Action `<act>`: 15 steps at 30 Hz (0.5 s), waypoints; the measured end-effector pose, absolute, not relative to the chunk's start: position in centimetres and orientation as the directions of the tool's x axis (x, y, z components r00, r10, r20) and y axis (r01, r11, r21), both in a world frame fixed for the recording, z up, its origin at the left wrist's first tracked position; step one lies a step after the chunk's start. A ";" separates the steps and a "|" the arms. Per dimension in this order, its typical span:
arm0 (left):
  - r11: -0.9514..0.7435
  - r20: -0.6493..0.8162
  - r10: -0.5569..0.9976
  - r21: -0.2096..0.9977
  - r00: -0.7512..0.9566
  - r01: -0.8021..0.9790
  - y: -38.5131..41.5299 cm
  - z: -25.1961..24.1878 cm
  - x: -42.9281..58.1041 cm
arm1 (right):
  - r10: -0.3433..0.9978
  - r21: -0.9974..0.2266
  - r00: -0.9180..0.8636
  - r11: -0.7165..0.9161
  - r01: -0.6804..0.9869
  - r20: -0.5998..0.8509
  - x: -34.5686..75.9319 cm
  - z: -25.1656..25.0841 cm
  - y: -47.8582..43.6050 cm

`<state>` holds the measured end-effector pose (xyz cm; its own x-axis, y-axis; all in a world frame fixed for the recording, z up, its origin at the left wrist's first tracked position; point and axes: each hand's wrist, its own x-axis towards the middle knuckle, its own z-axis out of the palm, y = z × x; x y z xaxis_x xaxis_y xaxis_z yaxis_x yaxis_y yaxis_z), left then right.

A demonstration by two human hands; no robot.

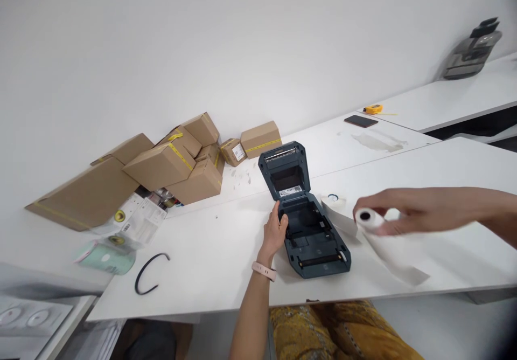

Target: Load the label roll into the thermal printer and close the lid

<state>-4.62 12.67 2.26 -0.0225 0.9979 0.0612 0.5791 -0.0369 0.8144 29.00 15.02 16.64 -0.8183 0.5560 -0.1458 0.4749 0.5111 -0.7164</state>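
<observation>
A dark blue-grey label printer [319, 241] stands on the white table with its lid [285, 171] raised, so its hollow inside and black roller show. My left hand [276, 232] grips the printer's left edge near the hinge, thumb over the rim. To the right of the printer, my right hand [390, 212] holds a white paper roll [369, 218] above the table, its dark core hole facing me. A loose paper strip [398, 263] trails from it onto the table. Behind the strip lies another white roll [333, 202] with a blue ring at its centre.
Cardboard boxes [161, 163] are heaped along the wall at back left. A black headband [141, 276] and a mint-green container [107, 257] are at the left. A phone [361, 121], a yellow tape measure [372, 109] and a grey bottle [470, 53] stand far right.
</observation>
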 end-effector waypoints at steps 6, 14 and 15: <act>-0.067 0.091 0.996 0.811 -0.012 0.582 12.5 2.2 -4.6 | 0.073 -0.751 -0.981 0.634 0.186 -0.182 21.4 18.9 12.9; -0.073 0.112 0.993 0.820 -0.034 0.568 12.5 1.9 -4.7 | 0.486 -0.326 -0.863 0.801 0.503 -0.138 14.7 9.8 21.5; -0.068 0.108 0.994 0.818 -0.036 0.571 12.5 1.9 -4.7 | 0.500 -0.289 -0.856 0.806 0.516 -0.134 14.2 9.1 21.9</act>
<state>-4.66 12.51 1.87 -0.0365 0.9935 0.1077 0.5714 -0.0677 0.8179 14.19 21.95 9.08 -0.8557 0.4998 -0.1338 0.5162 0.8062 -0.2891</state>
